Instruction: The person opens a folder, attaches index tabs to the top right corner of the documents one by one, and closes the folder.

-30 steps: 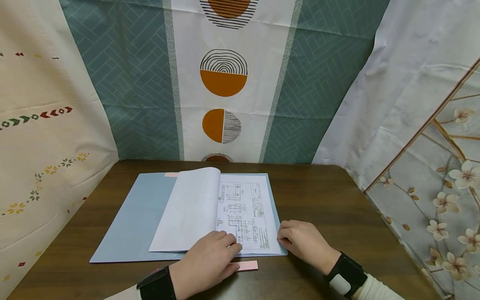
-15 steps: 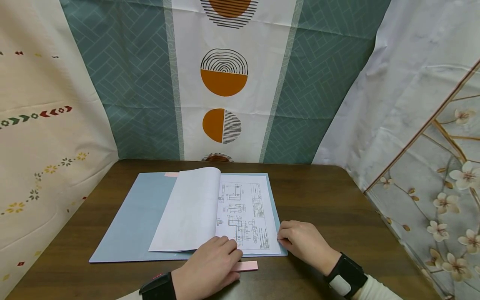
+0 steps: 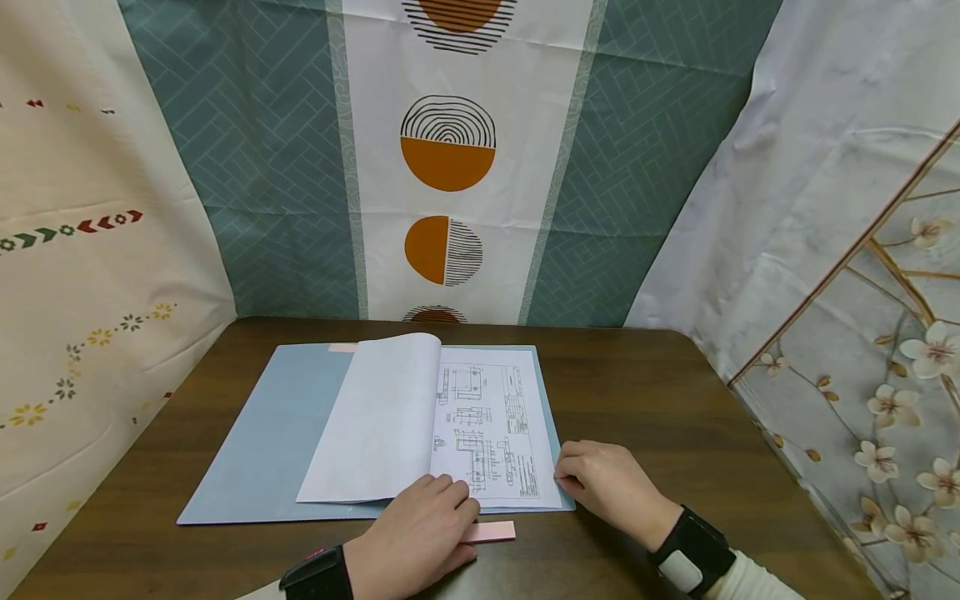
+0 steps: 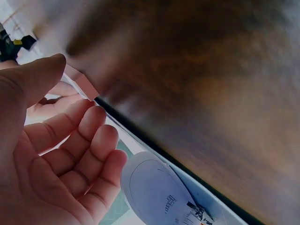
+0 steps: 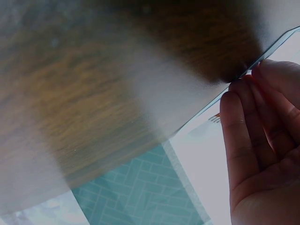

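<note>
A blue folder (image 3: 251, 442) lies spread on the table, with white sheets in it. One sheet (image 3: 371, 425) is turned over to the left, its near edge slightly raised, blank side up. To its right shows a page of technical drawings (image 3: 487, 433). My left hand (image 3: 420, 529) is at the folder's near edge, beside a pink strip (image 3: 491, 532); in the left wrist view its fingers are loosely bent and the thumb stands apart from them. My right hand (image 3: 611, 483) pinches the folder's right edge near the lower corner, as the right wrist view shows.
The brown wooden table (image 3: 630, 383) extends on both sides of the folder. A second pink strip (image 3: 343, 347) shows at the folder's far edge. Patterned cloths (image 3: 285, 167) hang behind and on both sides of the table.
My left hand has drawn back slightly toward me, off the page's lower edge, uncovering a little more of the drawing. The right hand has stayed in place.
</note>
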